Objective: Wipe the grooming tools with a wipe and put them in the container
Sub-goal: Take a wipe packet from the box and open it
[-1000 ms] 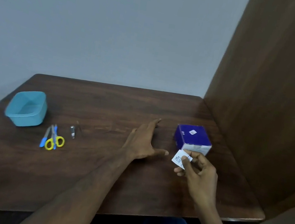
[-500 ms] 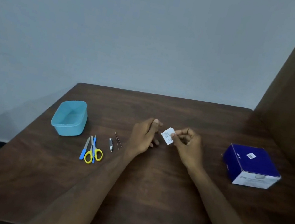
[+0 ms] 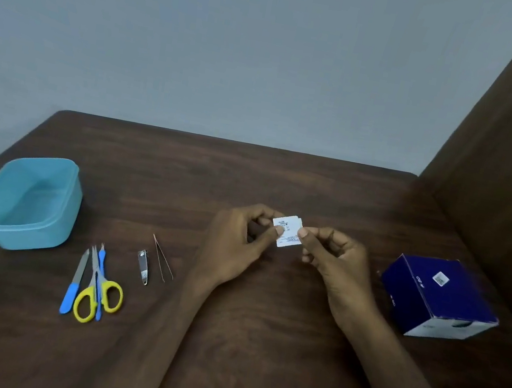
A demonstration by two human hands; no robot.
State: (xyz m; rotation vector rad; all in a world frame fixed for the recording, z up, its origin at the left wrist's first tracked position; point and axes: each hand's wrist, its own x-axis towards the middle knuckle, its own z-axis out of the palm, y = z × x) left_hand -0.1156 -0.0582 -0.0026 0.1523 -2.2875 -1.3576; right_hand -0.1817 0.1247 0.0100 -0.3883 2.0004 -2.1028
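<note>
Over a dark wooden table [image 3: 256, 346], the left hand [image 3: 232, 244] now joins the right hand [image 3: 333, 267] in pinching the wipe sachet [image 3: 287, 233], poised to tear; tools [image 3: 97, 282] untouched.

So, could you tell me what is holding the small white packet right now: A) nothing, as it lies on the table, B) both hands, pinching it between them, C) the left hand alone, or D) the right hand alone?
B: the left hand and right hand each pinch a side of the packet, held up above the table.
</note>
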